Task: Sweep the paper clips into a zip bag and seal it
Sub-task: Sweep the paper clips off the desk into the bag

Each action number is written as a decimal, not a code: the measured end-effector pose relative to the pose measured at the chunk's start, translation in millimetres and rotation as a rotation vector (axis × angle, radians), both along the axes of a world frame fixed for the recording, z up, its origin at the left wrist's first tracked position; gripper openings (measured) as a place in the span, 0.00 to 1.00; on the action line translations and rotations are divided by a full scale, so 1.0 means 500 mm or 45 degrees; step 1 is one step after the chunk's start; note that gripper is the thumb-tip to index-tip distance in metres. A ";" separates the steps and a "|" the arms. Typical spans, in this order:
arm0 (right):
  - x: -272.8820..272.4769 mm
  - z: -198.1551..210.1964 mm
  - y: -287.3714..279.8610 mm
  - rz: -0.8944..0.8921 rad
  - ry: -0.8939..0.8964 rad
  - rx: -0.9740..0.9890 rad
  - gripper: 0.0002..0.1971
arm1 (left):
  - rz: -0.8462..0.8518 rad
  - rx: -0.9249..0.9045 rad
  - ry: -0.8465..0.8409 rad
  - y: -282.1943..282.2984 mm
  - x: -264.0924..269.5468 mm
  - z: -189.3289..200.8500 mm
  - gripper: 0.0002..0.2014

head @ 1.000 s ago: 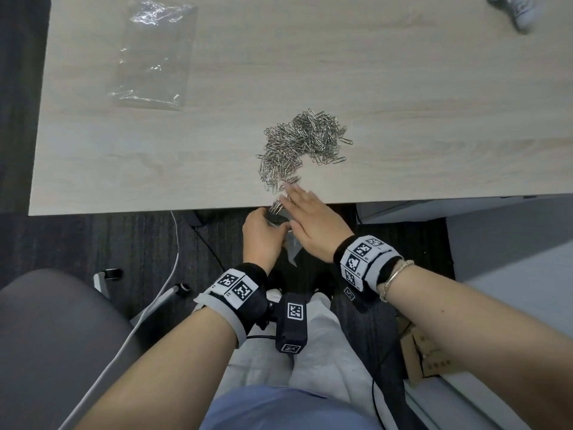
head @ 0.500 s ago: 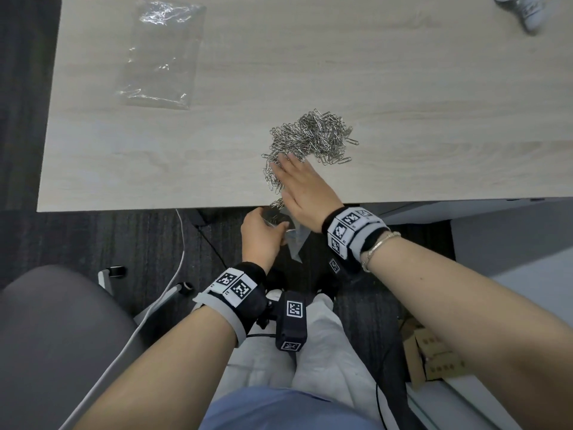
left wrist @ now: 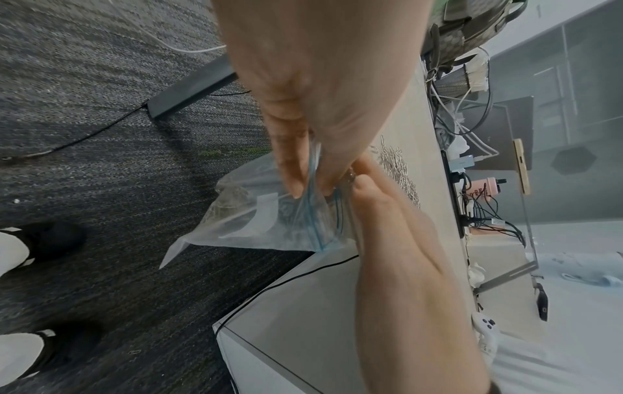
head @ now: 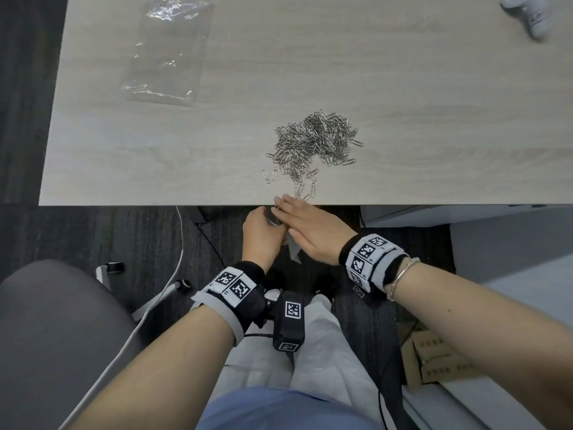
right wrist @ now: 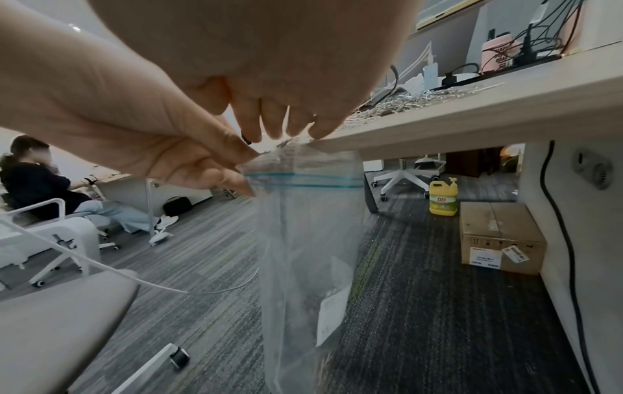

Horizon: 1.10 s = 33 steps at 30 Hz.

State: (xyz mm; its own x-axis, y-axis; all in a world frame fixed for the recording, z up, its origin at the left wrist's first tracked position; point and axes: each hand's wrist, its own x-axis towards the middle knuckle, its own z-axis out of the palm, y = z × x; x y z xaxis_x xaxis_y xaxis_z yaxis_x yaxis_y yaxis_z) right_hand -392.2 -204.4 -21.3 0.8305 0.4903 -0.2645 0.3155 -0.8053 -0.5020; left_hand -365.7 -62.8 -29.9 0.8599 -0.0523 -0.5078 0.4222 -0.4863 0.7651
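A pile of silver paper clips (head: 313,144) lies on the light wood table (head: 124,169), with a thin trail of clips running to the near edge. My left hand (head: 269,217) is just below that edge and pinches the mouth of a clear zip bag (left wrist: 249,221) by its blue zip strip (right wrist: 303,178). The bag (right wrist: 310,253) hangs down under the edge, with some clips in its bottom. My right hand (head: 283,201) lies flat, fingers (right wrist: 279,125) straight at the table edge above the bag's mouth, touching a few clips there.
A second clear plastic bag (head: 169,54) lies at the table's far left. A grey chair (head: 46,321) and a white cable (head: 161,293) are at my left. Under the desk stand a cardboard box (right wrist: 499,237) and a yellow bottle (right wrist: 443,197). A seated person (right wrist: 33,181) is far left.
My right hand reached up to the pile, then drew back to the table edge, dragging clips with it. The left hand kept the bag below the edge.
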 end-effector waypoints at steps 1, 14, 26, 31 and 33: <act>-0.002 0.002 -0.003 -0.013 -0.025 0.027 0.27 | -0.005 0.000 0.004 0.000 0.000 0.002 0.03; -0.010 -0.005 -0.040 -0.431 0.078 -0.268 0.30 | 0.004 -0.056 0.027 -0.024 -0.008 -0.010 0.09; 0.003 0.007 -0.040 -0.286 0.010 -0.043 0.29 | 0.007 -0.054 0.033 -0.027 -0.012 -0.001 0.10; 0.076 -0.003 -0.042 -0.344 -0.015 -0.178 0.28 | 0.009 -0.106 0.006 -0.031 -0.014 0.019 0.18; 0.071 -0.009 -0.042 -0.274 -0.014 -0.222 0.28 | -0.004 -0.135 -0.008 -0.026 -0.015 0.019 0.16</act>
